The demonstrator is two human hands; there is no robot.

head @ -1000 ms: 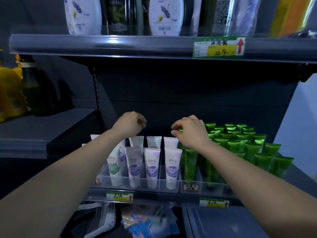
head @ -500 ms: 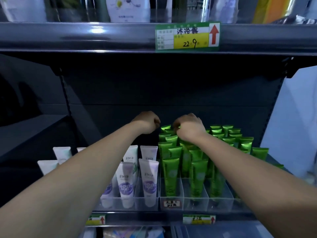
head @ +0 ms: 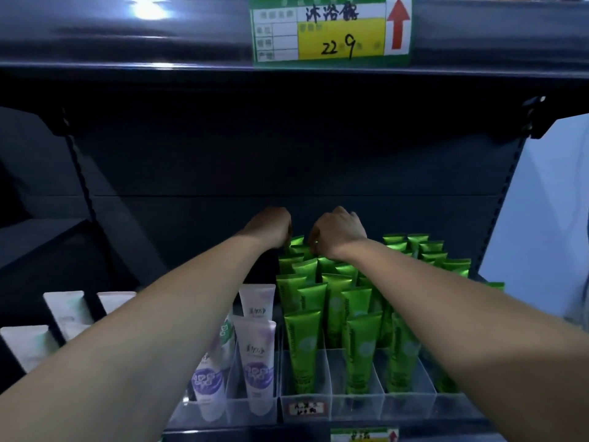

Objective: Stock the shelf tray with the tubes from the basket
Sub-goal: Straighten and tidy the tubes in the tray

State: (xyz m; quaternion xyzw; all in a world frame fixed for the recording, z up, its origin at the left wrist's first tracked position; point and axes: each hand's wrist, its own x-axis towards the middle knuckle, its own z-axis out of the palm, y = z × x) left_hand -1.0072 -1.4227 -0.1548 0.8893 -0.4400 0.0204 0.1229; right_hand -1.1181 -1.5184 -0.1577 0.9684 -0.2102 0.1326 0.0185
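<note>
From the head camera, the left hand (head: 271,228) and right hand (head: 339,232) hover curled over the rearmost green tubes (head: 302,339) standing in the clear shelf tray (head: 357,406), fingers hidden, so any grip cannot be told.

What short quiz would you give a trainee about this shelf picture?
1. True or false: the left hand and the right hand are both at the back rows of the green tubes.
2. What stands directly left of the green tubes? A) white tubes B) bottles C) cans
3. What colour is the arrow on the price tag above?

Key: 1 true; 2 A; 3 red.
</note>
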